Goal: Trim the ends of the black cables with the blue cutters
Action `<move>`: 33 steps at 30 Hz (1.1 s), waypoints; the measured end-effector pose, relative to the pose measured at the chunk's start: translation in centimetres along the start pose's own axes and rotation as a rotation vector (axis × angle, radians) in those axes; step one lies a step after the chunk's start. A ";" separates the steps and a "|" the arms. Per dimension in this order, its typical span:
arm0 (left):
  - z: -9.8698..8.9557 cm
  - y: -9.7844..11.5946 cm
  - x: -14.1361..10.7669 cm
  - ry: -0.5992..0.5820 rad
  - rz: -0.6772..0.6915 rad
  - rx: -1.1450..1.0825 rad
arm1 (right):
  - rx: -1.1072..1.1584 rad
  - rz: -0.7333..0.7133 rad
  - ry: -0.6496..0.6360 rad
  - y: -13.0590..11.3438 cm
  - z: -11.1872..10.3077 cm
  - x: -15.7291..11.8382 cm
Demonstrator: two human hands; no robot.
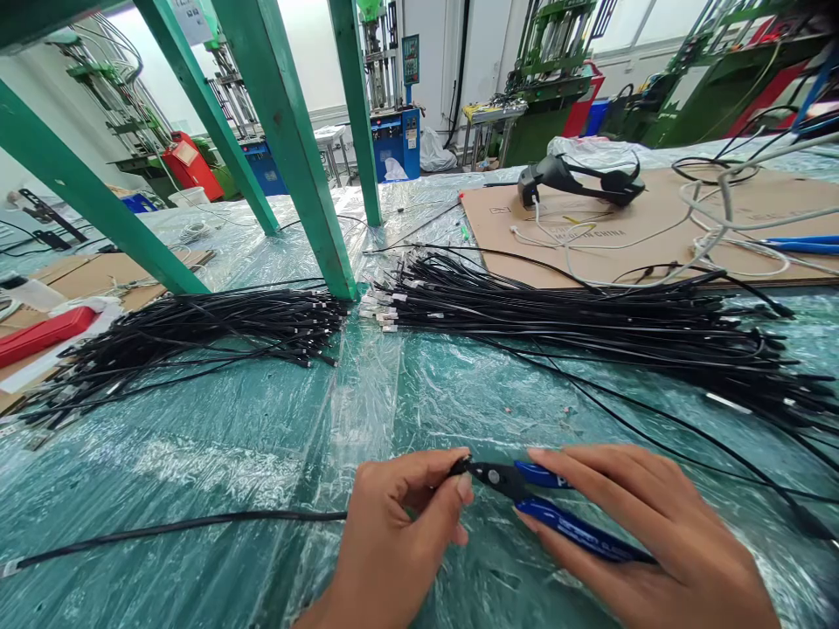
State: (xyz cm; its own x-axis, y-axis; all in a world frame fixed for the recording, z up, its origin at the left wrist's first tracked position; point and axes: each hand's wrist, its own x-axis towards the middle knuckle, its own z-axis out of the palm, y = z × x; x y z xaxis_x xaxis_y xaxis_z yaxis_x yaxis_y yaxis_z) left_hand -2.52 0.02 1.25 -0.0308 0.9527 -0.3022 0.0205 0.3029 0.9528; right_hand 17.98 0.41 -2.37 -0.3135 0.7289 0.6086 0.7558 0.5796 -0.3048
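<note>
Between thumb and forefinger, my left hand pinches the end of a black cable. The cable trails out to the left across the plastic-covered table, with a pale tip at its far end. My right hand is wrapped around blue-handled flush cutters, their handles somewhat apart. The cutters' jaws point left and meet the cable end at my left fingertips. What lies exactly between the jaws is too small to make out.
Two large bundles of black cables, a left one and a right one, lie beyond my hands. Green posts rise from the table. A black headset rests on a cardboard sheet with loose white cables. Green machines stand behind.
</note>
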 end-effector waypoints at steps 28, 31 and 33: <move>-0.4 0.5 0.6 -0.144 -0.111 -0.128 | 0.014 0.049 0.001 -0.4 -0.1 1.1; -0.7 0.3 0.6 -0.187 -0.107 -0.115 | 0.019 0.033 0.041 -0.5 -0.1 1.2; -0.7 0.2 0.6 -0.175 -0.103 -0.119 | 0.024 0.038 0.046 -0.4 -0.2 1.2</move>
State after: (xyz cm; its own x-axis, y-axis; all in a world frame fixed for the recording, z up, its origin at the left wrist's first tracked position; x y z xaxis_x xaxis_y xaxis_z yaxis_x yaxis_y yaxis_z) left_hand -3.22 0.62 1.33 0.1474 0.9097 -0.3882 -0.0924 0.4034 0.9103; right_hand 17.38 0.94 -1.40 -0.2578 0.7331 0.6293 0.7526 0.5609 -0.3450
